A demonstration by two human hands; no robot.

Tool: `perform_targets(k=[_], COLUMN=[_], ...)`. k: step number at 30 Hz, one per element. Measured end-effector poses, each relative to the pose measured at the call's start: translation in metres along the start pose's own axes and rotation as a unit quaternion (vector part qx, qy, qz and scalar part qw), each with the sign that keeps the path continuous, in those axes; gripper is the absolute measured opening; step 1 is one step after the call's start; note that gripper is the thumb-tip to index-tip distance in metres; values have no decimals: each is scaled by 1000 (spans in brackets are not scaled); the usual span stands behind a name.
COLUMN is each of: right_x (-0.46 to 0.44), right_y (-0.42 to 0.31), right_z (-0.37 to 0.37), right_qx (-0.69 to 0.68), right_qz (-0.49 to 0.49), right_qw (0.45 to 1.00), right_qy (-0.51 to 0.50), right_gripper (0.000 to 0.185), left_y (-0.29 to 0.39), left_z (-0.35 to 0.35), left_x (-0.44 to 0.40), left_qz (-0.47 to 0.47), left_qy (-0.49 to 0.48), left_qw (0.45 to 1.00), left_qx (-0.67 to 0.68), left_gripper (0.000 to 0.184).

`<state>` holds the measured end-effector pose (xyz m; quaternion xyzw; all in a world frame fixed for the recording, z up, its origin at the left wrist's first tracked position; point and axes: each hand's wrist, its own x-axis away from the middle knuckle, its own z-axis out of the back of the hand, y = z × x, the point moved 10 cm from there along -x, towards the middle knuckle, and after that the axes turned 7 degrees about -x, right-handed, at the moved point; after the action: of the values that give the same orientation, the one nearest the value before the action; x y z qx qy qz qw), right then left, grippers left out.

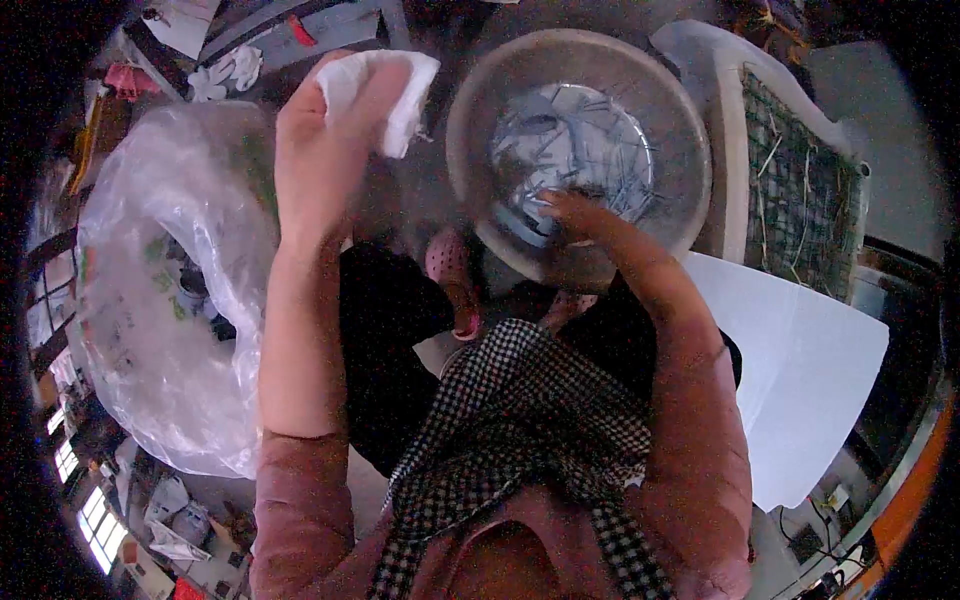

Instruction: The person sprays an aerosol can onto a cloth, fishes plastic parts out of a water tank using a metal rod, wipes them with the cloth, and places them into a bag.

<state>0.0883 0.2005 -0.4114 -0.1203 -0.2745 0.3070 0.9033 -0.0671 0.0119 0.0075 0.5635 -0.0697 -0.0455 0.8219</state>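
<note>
A folded white cloth is in my left hand, raised to the left of a round basin; the fingers wrap round it. The grey-brown basin holds several thin grey pieces lying in its bottom. My right hand reaches over the near rim into the basin. Its fingertips are bent down close to a pale curved object near the basin's lower left wall. Whether the fingers grip anything is too blurred to tell.
A large clear plastic bag with dark items inside stands at the left. To the right are a pale-rimmed crate with dark mesh and a white board. White gloves lie at the upper left. Pink shoes show below the basin.
</note>
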Motion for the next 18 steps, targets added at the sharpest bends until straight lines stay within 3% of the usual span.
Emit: perform_targets(k=[2,4,6,7,8,11,12,14,16,18], right_x=[18,44,59,73,85,119,125,164,173,180], right_y=[15,-13,-8,-17,-34,-61,-63,-81,-104,-111], right_z=[40,124,167,207,237,303,309,333,340,337], right_qx=[-195,-238,-442,-414,-400,-480,-470,-400,-441,-471], right_qz=[-92,-148,-162,-135,-135,-106,-102,-209,-191,-129], right_qw=[967,955,868,865,868,768,771,730,706,658], right_qy=[136,97,158,250,261,410,417,513,520,573], right_gripper=[58,61,72,49,49,40,40,42,42,40], left_y=[0,15,3,5,10,28,37,59,77,83], left_z=[3,7,-4,-8,-12,-38,-47,-63,-72,-72], left_x=[1,7,6,11,17,39,48,74,95,101], left_qz=[-2,-23,-49,-62,-75,-156,-186,-313,-398,-389], left_qy=[4,12,-24,-28,-31,-69,-78,-68,-81,-84], left_qw=[1000,998,998,997,996,984,979,947,912,916], left_qx=[7,-64,20,25,29,44,-5,-8,-53,-42], left_gripper=[22,27,26,24,23,20,19,21,22,25])
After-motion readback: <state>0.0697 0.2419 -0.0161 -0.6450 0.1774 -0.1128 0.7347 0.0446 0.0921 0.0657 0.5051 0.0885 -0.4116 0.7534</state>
